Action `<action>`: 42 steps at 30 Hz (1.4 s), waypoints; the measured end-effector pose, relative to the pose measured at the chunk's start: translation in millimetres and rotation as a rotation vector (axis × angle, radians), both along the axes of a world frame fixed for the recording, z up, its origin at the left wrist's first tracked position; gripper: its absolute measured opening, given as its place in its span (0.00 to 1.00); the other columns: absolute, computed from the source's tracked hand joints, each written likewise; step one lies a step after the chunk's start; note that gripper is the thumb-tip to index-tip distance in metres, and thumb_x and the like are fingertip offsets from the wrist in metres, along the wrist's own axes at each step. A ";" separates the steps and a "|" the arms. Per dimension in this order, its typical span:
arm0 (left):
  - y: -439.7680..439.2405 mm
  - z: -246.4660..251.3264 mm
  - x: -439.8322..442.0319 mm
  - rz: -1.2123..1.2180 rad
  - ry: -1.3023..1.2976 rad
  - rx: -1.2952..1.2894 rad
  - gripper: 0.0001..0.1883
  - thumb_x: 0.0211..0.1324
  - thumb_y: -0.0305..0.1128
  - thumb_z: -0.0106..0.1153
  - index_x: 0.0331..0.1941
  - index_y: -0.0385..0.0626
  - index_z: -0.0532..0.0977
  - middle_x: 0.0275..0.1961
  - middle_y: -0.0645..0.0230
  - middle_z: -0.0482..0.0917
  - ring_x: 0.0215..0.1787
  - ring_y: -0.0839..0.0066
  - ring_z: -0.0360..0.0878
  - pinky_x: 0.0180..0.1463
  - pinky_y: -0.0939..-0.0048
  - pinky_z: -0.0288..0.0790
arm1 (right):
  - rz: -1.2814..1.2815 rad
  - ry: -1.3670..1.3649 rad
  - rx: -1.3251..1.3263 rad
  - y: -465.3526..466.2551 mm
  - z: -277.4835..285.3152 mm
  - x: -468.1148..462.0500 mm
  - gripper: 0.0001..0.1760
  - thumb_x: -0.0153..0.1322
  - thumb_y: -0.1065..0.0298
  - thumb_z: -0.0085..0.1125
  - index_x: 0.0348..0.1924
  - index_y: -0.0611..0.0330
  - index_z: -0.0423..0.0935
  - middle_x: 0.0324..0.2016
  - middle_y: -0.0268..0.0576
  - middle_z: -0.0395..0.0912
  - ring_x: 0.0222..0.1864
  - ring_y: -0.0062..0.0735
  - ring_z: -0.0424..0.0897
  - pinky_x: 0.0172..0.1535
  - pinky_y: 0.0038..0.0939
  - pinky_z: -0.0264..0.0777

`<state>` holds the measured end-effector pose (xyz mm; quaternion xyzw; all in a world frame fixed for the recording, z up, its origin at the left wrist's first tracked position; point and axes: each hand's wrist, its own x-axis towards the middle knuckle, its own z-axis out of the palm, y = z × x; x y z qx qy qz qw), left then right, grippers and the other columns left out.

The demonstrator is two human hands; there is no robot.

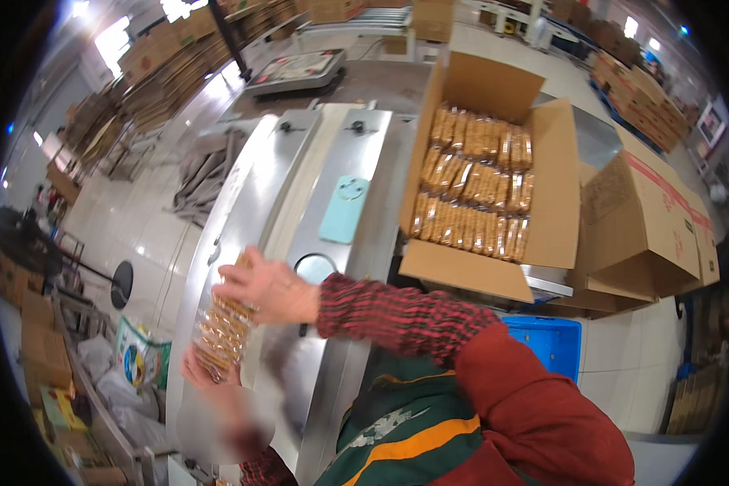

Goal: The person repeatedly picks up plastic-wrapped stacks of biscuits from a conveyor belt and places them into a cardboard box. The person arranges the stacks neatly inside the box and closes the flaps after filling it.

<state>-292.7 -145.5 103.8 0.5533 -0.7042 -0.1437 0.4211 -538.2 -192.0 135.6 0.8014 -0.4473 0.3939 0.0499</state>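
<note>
Between my two hands is a row of clear-wrapped golden-brown snack packs (223,331), pressed together and held over the metal conveyor table. My right hand (273,288) grips the far end of the row. Around the near end, my left hand (203,367) closes its fingers; a blurred patch covers that wrist. An open cardboard carton (556,182) stands to the right, its flaps spread, holding three rows of similar wrapped packs (477,176) on edge. Beneath my hands runs a pale conveyor belt (297,200) between steel side plates.
On the right steel plate lie a light-blue phone-shaped object (344,209) and a dark ring (316,264). A platform scale (297,70) sits beyond. More cartons (644,225) stand right of the open one, above a blue plastic bin (547,346). White bags (121,389) lie at left.
</note>
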 end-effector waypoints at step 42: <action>-138.1 -10.6 -685.6 -0.813 -0.380 -0.522 0.31 0.59 0.57 0.56 0.65 0.64 0.69 0.75 0.59 0.55 0.74 0.40 0.46 0.73 0.38 0.45 | -1.254 -0.045 -0.117 77.7 -39.8 -545.8 0.41 0.61 0.36 0.65 0.62 0.46 0.72 0.62 0.43 0.67 0.65 0.51 0.62 0.66 0.50 0.56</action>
